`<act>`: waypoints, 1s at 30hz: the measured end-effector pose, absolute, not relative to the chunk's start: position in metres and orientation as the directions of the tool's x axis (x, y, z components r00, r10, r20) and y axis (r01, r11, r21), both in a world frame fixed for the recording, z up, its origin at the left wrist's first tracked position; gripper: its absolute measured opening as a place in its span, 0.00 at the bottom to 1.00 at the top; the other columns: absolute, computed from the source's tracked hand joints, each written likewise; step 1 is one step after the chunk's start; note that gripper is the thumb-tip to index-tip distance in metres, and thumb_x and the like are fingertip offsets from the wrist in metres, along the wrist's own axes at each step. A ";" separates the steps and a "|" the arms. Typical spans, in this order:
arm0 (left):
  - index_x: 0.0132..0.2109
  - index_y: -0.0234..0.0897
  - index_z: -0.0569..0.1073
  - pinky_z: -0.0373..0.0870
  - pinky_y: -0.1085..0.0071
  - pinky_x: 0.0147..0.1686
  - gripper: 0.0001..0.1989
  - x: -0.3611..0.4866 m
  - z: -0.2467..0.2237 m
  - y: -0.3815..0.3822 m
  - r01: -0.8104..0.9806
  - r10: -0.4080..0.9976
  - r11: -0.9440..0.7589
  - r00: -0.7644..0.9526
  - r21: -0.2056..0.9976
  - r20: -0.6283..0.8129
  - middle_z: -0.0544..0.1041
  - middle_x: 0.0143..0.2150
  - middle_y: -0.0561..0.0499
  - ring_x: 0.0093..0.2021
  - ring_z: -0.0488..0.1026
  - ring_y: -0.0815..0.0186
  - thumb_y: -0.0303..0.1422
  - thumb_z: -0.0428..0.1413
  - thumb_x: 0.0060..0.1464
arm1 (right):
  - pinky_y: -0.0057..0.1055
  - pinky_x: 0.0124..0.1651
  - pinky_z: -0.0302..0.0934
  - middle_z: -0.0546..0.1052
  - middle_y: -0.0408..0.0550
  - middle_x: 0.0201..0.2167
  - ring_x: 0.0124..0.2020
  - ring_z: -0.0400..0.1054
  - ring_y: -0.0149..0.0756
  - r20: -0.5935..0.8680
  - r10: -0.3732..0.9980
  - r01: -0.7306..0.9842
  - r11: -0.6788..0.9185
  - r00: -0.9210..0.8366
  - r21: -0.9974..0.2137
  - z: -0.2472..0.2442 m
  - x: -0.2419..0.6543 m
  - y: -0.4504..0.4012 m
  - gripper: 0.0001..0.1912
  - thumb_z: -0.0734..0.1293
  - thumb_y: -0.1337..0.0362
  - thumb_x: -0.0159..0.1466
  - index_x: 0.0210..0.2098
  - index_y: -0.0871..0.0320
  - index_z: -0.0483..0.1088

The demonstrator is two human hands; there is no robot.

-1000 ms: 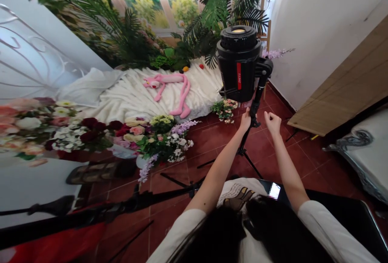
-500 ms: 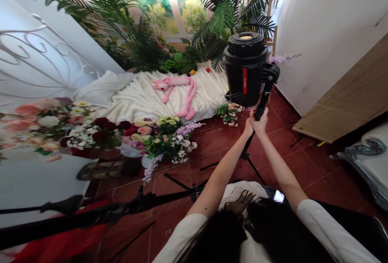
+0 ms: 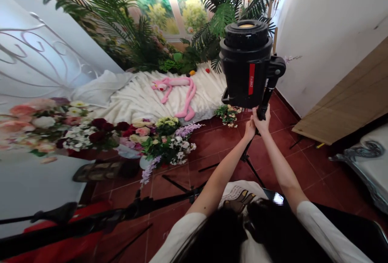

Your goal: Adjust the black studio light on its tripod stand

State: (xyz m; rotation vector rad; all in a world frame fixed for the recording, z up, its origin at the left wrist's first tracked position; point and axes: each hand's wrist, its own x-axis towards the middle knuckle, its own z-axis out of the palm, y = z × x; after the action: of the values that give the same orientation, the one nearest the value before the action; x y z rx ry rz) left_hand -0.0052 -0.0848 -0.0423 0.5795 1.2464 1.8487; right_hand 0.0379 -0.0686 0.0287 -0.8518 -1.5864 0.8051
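Note:
A black studio light [image 3: 238,64] with a red label stands in front of me on a black light stand [image 3: 246,153]. My right hand [image 3: 263,122] is wrapped round the upper part of the stand, just below the light's bracket [image 3: 276,68]. Beside it and slightly lower, my left hand [image 3: 250,128] is closed against the stand's column; its fingertips are partly hidden. The stand's legs spread over the red tiles below my forearms.
A pink plush toy [image 3: 176,83] lies on white draped fabric [image 3: 136,93] ahead. Artificial flowers [image 3: 163,139] crowd the left, palm leaves [image 3: 224,16] the back. Another black pole [image 3: 127,212] crosses the lower left. A brown board [image 3: 342,93] leans at right, near a silver-framed seat [image 3: 370,153].
The studio light has risen and looks larger and closer. My left hand now sits a little lower than and apart from my right, which has gone slightly up with the stand.

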 end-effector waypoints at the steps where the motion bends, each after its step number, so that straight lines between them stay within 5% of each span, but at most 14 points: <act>1: 0.25 0.32 0.72 0.66 0.75 0.25 0.22 -0.004 -0.041 -0.086 -0.328 0.819 -0.188 -0.573 0.926 -0.037 0.71 0.20 0.52 0.23 0.68 0.70 0.43 0.52 0.61 | 0.37 0.43 0.69 0.74 0.46 0.32 0.34 0.72 0.38 0.507 0.850 0.087 0.521 -0.147 -0.849 0.033 0.039 -0.068 0.20 0.67 0.49 0.61 0.43 0.56 0.63; 13: 0.23 0.34 0.69 0.60 0.75 0.17 0.37 0.003 -0.039 -0.086 -0.236 0.831 -0.169 -0.556 0.957 0.009 0.69 0.16 0.50 0.15 0.63 0.72 0.59 0.36 0.61 | 0.41 0.48 0.69 0.75 0.49 0.37 0.41 0.74 0.40 0.639 0.759 0.047 0.648 -0.125 -0.761 0.105 0.031 -0.053 0.24 0.65 0.46 0.64 0.50 0.56 0.62; 22: 0.22 0.36 0.72 0.62 0.73 0.20 0.40 0.013 -0.043 -0.078 -0.123 0.724 -0.172 -0.689 0.977 0.041 0.72 0.18 0.48 0.16 0.66 0.70 0.56 0.28 0.63 | 0.44 0.49 0.70 0.75 0.52 0.43 0.44 0.74 0.42 0.647 0.736 0.068 0.669 -0.197 -0.740 0.105 0.033 -0.050 0.27 0.64 0.45 0.65 0.56 0.55 0.59; 28: 0.23 0.36 0.73 0.66 0.72 0.25 0.39 0.013 -0.044 -0.078 -0.084 0.688 -0.118 -0.726 0.989 0.021 0.73 0.19 0.47 0.20 0.69 0.68 0.53 0.28 0.65 | 0.43 0.52 0.69 0.69 0.56 0.54 0.51 0.70 0.42 0.655 0.680 0.065 0.709 -0.328 -0.703 0.099 0.069 -0.067 0.44 0.74 0.46 0.56 0.63 0.53 0.51; 30: 0.24 0.37 0.74 0.68 0.71 0.30 0.37 0.012 -0.044 -0.077 -0.052 0.656 -0.088 -0.755 0.995 0.019 0.75 0.21 0.45 0.23 0.72 0.66 0.52 0.31 0.65 | 0.43 0.53 0.68 0.67 0.57 0.58 0.55 0.68 0.43 0.658 0.667 0.113 0.727 -0.349 -0.677 0.082 0.093 -0.078 0.39 0.73 0.48 0.58 0.62 0.52 0.54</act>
State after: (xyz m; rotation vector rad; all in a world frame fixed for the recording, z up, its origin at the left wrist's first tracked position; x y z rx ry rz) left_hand 0.0120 -0.0773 -0.0443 0.6554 1.6999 1.8942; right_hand 0.0935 -0.0781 0.0819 -0.6050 -1.8654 0.6507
